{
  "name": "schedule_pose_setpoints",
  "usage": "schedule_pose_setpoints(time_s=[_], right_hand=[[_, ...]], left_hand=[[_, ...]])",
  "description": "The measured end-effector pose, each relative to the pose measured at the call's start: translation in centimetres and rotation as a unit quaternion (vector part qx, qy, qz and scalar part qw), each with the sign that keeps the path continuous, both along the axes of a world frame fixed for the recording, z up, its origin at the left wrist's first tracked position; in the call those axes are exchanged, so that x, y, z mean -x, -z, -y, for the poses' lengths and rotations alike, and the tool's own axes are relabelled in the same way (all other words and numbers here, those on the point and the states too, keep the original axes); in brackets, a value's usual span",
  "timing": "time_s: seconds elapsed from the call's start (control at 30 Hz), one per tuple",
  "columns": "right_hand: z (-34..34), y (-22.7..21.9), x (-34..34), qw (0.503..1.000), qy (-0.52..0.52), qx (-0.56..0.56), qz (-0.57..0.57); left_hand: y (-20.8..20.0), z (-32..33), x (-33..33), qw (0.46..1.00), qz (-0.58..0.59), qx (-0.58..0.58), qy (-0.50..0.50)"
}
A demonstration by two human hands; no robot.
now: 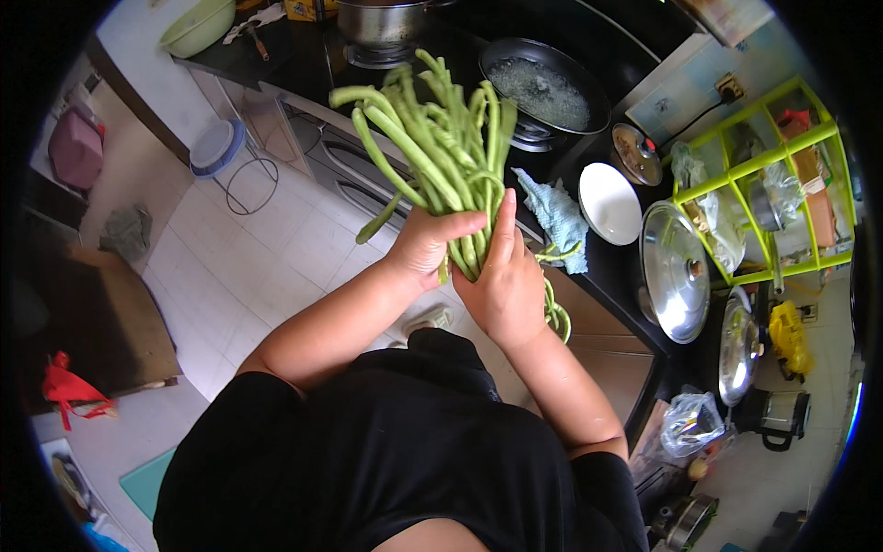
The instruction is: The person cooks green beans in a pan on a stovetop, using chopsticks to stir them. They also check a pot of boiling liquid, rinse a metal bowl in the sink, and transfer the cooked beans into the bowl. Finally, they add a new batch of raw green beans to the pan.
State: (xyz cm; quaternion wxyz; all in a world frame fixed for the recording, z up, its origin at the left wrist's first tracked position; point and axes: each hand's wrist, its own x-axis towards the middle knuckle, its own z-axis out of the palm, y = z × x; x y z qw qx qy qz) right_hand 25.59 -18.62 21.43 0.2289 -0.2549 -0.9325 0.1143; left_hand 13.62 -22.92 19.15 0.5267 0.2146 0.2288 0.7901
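A thick bunch of long green beans (440, 147) stands up in front of my chest, its tips fanning toward the stove. My left hand (429, 241) wraps the bunch near its lower end from the left. Pressed against the same part from the right is my right hand (504, 276), fingers pointing up along the stems. A few bean ends (556, 313) hang down below my right hand. Both forearms rise from my black shirt at the bottom of the view.
A dark counter (607, 267) runs along the right with a black pan of bubbling liquid (544, 87), a steel pot (379, 23), a blue cloth (557, 216), a white plate (609, 202), steel lids (676, 271) and a yellow-green rack (763, 175). White tiled floor (248, 267) lies left.
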Motion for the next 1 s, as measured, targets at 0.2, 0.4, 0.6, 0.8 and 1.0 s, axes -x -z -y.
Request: schedule_pose_setpoints(time_s=[0.2, 0.4, 0.6, 0.8, 1.0], right_hand=[[-3.4, 0.3, 3.4, 0.993, -0.076, 0.088, 0.006], [-9.4, -1.5, 6.0, 0.947, -0.173, 0.227, -0.148], [-15.0, -3.1, 3.9, 0.643, -0.296, 0.68, -0.191], [-13.3, -0.3, 11.8, 0.379, -0.343, 0.841, -0.18], [-13.4, -4.3, 13.7, 0.313, -0.253, 0.836, -0.372]], left_hand=[[2.0, -2.1, 4.2, 0.999, 0.04, -0.007, 0.018], [1.4, -4.2, 10.0, 0.99, 0.098, -0.021, -0.095], [-2.4, -6.0, 16.8, 0.967, -0.014, -0.105, -0.232], [-5.9, -8.5, 18.5, 0.948, -0.154, -0.224, -0.167], [-7.4, -9.2, 18.0, 0.944, -0.146, -0.286, -0.073]])
